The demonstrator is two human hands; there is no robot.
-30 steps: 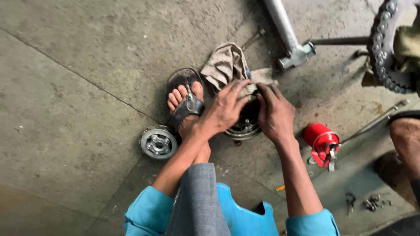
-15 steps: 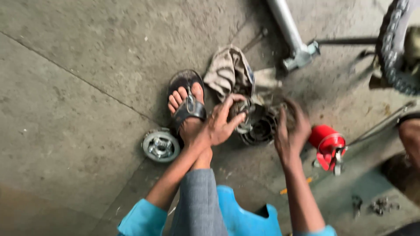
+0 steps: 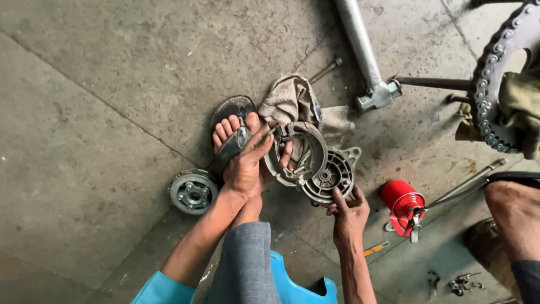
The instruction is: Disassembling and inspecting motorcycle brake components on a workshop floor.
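The left hand (image 3: 244, 169) now lifts the brake shoe ring (image 3: 295, 152) off the round brake plate (image 3: 329, 177), fingers clamped on the ring's rim. The right hand (image 3: 350, 217) has shifted below, fingers pinching the plate's lower edge above the floor (image 3: 101, 84).

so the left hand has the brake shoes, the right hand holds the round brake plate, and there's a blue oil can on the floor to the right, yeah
Not quite: the oil can is red, not blue, as the head view shows. The rest holds: the left hand grips the brake shoes, and the right hand holds the round brake plate.
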